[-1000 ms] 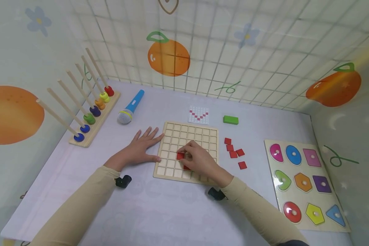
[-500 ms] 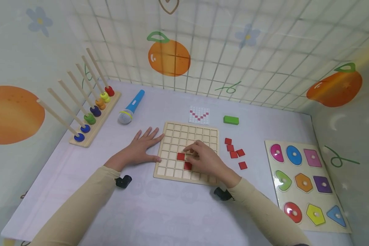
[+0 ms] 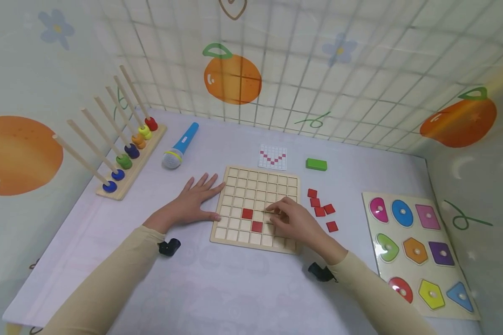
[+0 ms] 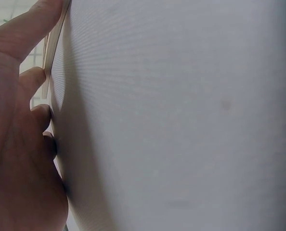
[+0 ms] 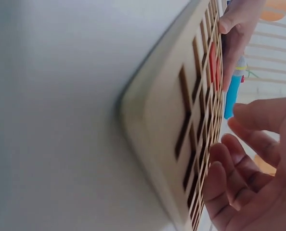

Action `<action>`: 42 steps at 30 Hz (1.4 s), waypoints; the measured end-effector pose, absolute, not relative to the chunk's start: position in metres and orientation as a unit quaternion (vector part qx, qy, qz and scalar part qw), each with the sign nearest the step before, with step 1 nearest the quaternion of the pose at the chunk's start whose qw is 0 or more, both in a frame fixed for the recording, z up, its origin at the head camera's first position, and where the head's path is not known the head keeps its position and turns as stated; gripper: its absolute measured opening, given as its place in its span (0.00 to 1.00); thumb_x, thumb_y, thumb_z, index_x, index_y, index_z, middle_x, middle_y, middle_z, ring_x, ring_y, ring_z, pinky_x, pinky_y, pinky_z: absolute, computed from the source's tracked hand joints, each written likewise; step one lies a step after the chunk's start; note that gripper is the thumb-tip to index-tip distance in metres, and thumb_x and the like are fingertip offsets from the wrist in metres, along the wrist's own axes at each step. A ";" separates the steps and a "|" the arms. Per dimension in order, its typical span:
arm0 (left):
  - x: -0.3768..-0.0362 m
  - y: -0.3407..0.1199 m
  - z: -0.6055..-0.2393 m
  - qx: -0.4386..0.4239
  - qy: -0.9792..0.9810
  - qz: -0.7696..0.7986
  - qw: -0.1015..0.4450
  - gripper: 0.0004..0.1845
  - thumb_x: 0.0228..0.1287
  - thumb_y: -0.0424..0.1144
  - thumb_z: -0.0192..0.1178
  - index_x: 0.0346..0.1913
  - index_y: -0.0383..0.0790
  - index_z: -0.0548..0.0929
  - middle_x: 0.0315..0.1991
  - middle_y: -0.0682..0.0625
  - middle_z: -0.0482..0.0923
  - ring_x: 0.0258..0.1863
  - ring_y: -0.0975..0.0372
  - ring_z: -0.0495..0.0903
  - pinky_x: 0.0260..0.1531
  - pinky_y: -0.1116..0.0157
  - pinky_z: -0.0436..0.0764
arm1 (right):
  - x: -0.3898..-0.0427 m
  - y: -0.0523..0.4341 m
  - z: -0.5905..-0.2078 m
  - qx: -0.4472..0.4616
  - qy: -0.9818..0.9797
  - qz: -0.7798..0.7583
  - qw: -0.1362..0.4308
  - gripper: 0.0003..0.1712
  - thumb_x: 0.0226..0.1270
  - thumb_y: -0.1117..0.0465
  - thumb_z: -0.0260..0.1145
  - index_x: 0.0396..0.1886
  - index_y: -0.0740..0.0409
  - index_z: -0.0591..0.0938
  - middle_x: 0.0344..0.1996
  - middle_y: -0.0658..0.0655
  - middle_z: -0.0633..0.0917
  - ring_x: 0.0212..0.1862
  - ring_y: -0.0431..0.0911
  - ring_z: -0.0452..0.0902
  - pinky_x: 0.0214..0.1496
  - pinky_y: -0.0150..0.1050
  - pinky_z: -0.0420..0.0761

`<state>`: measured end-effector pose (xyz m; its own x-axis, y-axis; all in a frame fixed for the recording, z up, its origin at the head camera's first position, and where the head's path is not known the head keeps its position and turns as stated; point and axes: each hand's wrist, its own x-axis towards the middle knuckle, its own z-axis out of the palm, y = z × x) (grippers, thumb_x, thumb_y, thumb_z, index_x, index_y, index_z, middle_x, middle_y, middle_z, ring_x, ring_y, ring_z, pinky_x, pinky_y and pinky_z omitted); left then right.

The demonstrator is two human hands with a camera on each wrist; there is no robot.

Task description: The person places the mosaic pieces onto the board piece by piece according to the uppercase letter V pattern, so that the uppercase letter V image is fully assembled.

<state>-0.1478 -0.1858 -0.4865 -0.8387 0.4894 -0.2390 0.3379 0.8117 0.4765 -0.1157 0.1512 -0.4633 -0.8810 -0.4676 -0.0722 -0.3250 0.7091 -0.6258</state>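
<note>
A wooden grid board lies mid-table, with one red square tile in a cell and another red tile one column right, one row nearer. My left hand is spread on the cloth, its thumb and index fingertip at the board's left edge. Over the board's right part hovers my right hand, fingers loosely bent. The right wrist view shows nothing between its thumb and fingers. In the left wrist view, the left hand lies beside the board's edge.
Several loose red tiles lie right of the board. Behind it are a pattern card and a green block. A toy microphone and a peg stand with coloured rings occupy the left; a shape puzzle is at right.
My right hand has let go of the red tile and drawn back to the right, uncovering both tiles in the board. The left hand keeps its place.
</note>
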 end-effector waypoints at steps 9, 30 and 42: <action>-0.148 -0.186 -0.488 0.218 0.934 0.214 0.184 0.54 0.59 0.69 0.66 0.82 0.55 0.52 0.83 0.48 0.36 0.81 0.50 0.29 0.77 0.46 0.26 | -0.110 0.180 -0.461 -0.194 0.925 -0.310 0.102 0.16 0.67 0.59 0.72 0.54 0.48 0.85 0.41 0.46 0.80 0.39 0.40 0.77 0.39 0.36 0.82; -0.149 -0.185 -0.489 0.217 0.936 0.208 0.185 0.55 0.58 0.71 0.64 0.82 0.56 0.51 0.83 0.49 0.36 0.81 0.51 0.28 0.77 0.47 0.26 | -0.120 0.248 -0.466 -0.109 0.962 -0.240 0.070 0.21 0.65 0.65 0.72 0.58 0.55 0.84 0.51 0.61 0.78 0.48 0.54 0.77 0.53 0.51 0.85; -0.148 -0.186 -0.489 0.217 0.935 0.211 0.185 0.54 0.59 0.69 0.65 0.82 0.55 0.51 0.83 0.49 0.36 0.81 0.52 0.28 0.77 0.47 0.25 | -0.123 0.255 -0.471 -0.120 0.962 -0.233 0.073 0.21 0.63 0.67 0.74 0.56 0.55 0.85 0.49 0.60 0.81 0.49 0.54 0.77 0.52 0.52 0.85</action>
